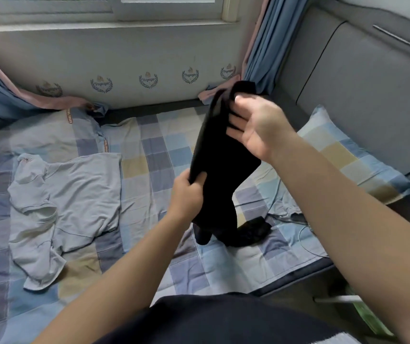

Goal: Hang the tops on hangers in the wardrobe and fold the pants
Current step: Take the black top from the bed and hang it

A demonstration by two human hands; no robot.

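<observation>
A black garment [220, 157] hangs in the air above the bed, its lower end trailing onto the checked sheet. My right hand [256, 125] holds its upper part, thumb on top and fingers curled into the cloth. My left hand [189, 192] grips the garment's left edge lower down. A pale blue T-shirt [67, 199] lies spread and crumpled on the left half of the bed. No hanger and no wardrobe are in view.
The bed [149, 157] carries a checked sheet, with a matching pillow [348, 155] at the right against a grey padded headboard [362, 83]. Blue and pink curtains [266, 45] hang at both sides of the window wall. A thin cable [305, 234] lies near the bed's right edge.
</observation>
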